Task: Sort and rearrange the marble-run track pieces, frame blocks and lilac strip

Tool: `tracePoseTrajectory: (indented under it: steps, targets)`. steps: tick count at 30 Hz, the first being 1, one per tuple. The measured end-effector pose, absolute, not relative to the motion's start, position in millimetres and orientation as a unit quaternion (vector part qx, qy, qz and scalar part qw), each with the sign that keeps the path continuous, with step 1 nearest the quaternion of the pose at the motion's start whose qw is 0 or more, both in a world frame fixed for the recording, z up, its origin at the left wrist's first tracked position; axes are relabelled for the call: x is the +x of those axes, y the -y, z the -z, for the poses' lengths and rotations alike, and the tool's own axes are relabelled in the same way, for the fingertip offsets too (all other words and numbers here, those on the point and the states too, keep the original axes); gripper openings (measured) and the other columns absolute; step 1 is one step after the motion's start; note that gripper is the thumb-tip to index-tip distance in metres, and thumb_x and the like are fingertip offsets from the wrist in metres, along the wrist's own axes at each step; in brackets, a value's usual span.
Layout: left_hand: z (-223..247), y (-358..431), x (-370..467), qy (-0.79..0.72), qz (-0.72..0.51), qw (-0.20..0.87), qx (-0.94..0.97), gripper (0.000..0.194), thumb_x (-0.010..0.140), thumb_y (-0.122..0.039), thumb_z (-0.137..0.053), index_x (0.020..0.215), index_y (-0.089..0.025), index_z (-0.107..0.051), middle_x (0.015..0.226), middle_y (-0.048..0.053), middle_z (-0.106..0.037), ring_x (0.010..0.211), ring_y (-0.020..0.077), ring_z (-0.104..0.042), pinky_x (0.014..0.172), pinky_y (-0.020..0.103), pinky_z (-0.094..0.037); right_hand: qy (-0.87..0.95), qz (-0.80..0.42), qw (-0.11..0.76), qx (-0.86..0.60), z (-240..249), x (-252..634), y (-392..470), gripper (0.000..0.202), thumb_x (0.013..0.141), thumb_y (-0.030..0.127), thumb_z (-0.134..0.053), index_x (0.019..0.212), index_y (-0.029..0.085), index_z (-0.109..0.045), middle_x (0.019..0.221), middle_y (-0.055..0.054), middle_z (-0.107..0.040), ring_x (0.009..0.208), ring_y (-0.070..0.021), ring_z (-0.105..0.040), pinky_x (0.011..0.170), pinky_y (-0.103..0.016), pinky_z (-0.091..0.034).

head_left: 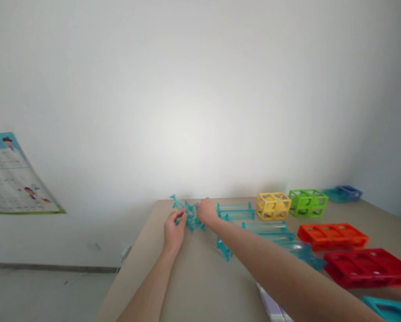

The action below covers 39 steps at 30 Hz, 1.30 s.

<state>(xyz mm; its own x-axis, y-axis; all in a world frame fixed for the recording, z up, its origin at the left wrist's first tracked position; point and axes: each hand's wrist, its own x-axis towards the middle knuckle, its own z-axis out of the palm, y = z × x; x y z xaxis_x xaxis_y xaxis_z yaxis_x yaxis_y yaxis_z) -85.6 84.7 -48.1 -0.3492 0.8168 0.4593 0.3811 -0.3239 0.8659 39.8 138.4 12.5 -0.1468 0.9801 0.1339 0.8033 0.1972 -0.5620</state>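
Note:
Near the far left corner of the table, my left hand (175,227) has its thumb and fingers pinched on a clear teal plastic piece (191,219). My right hand (207,212) is closed at the right side of the same piece, its fingertips partly hidden. The teal piece has several jagged branches, one reaching up and left beyond my hands. To the right of my right hand lie long clear teal channels (235,211), and another teal piece (224,249) shows just below my right forearm.
Right of the channels stand a yellow frame block (273,206) and a green one (308,203). Nearer are an orange frame (333,236) and a red frame (369,268). A purple-white item (273,308) lies under my right forearm. The wall borders the table's (190,286) far edge.

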Motion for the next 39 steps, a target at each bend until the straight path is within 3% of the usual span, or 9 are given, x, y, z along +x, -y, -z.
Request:
tracePoseTrajectory:
  steps: [7, 12, 16, 21, 27, 32, 36, 39]
  targets:
    - [41, -81, -85, -0.551, -0.635, 0.168, 0.515, 0.031, 0.081, -0.027, -0.047, 0.1, -0.015, -0.069, 0.098, 0.009, -0.072, 0.094, 0.0222, -0.065, 0.086, 0.034, -0.05, 0.791, -0.11, 0.078, -0.596, -44, 67, -144, 0.031, 0.093, 0.033, -0.058, 0.12, 0.016, -0.057, 0.121, -0.009, -0.058, 0.102, -0.0221, -0.061, 0.086, -0.042, -0.053]
    - [37, -79, -86, -0.56, -0.6, 0.197, 0.536, 0.038, 0.076, -0.02, -0.039, 0.086, -0.016, -0.076, 0.07, 0.004, -0.07, 0.079, 0.0231, -0.065, 0.078, 0.035, -0.05, 0.814, -0.061, -0.024, -0.577, -52, 126, -144, 0.031, 0.093, 0.032, -0.058, 0.12, 0.016, -0.057, 0.121, -0.009, -0.058, 0.103, -0.0224, -0.061, 0.086, -0.043, -0.053]
    - [35, -78, -83, -0.551, -0.559, 0.198, 0.587, 0.033, 0.077, -0.027, -0.052, 0.1, -0.021, -0.075, 0.086, 0.005, -0.071, 0.089, 0.0246, -0.063, 0.089, 0.04, -0.046, 0.821, -0.046, -0.056, -0.567, -48, 155, -138, 0.031, 0.093, 0.032, -0.058, 0.12, 0.017, -0.057, 0.12, -0.009, -0.059, 0.101, -0.0219, -0.061, 0.085, -0.042, -0.053]
    - [38, -74, -79, -0.539, -0.529, 0.158, 0.636, 0.048, 0.071, -0.032, -0.07, 0.118, -0.024, -0.067, 0.115, 0.009, -0.065, 0.114, 0.0294, -0.053, 0.105, 0.048, -0.033, 0.815, -0.047, -0.006, -0.577, -52, 159, -144, 0.032, 0.093, 0.032, -0.059, 0.12, 0.016, -0.057, 0.121, -0.009, -0.059, 0.103, -0.0227, -0.061, 0.086, -0.044, -0.052]
    - [54, -79, -80, -0.481, -0.489, 0.171, 0.707, 0.07, 0.077, -0.026, -0.066, 0.143, -0.024, -0.041, 0.148, 0.011, -0.043, 0.138, 0.0302, -0.034, 0.115, 0.051, -0.021, 0.752, -0.115, 0.179, -0.624, -72, 135, -154, 0.035, 0.093, 0.033, -0.058, 0.124, 0.017, -0.054, 0.126, -0.01, -0.055, 0.108, -0.0242, -0.058, 0.089, -0.046, -0.05]
    - [57, -81, -79, -0.462, -0.506, 0.246, 0.685, 0.062, 0.089, -0.025, -0.053, 0.146, -0.024, -0.032, 0.15, 0.012, -0.039, 0.139, 0.0268, -0.036, 0.116, 0.05, -0.023, 0.679, -0.309, 0.243, -0.62, -65, 91, -157, 0.031, 0.093, 0.033, -0.058, 0.118, 0.014, -0.058, 0.114, -0.009, -0.061, 0.094, -0.0199, -0.063, 0.08, -0.039, -0.055]
    - [46, -74, -76, -0.448, -0.504, 0.231, 0.701, 0.075, 0.084, -0.016, -0.057, 0.149, -0.027, -0.022, 0.147, 0.011, -0.043, 0.137, 0.0262, -0.038, 0.114, 0.05, -0.026, 0.63, -0.423, 0.254, -0.6, -37, 65, -150, 0.031, 0.093, 0.033, -0.058, 0.118, 0.015, -0.057, 0.115, -0.009, -0.061, 0.095, -0.0201, -0.063, 0.08, -0.039, -0.055]
    - [39, -70, -74, -0.439, -0.46, 0.189, 0.749, 0.072, 0.076, -0.012, -0.064, 0.141, -0.028, -0.039, 0.144, 0.009, -0.046, 0.135, 0.027, -0.04, 0.113, 0.048, -0.029, 0.606, -0.453, 0.259, -0.601, -22, 59, -150, 0.031, 0.093, 0.033, -0.058, 0.119, 0.015, -0.057, 0.117, -0.009, -0.06, 0.097, -0.0207, -0.063, 0.081, -0.04, -0.054]
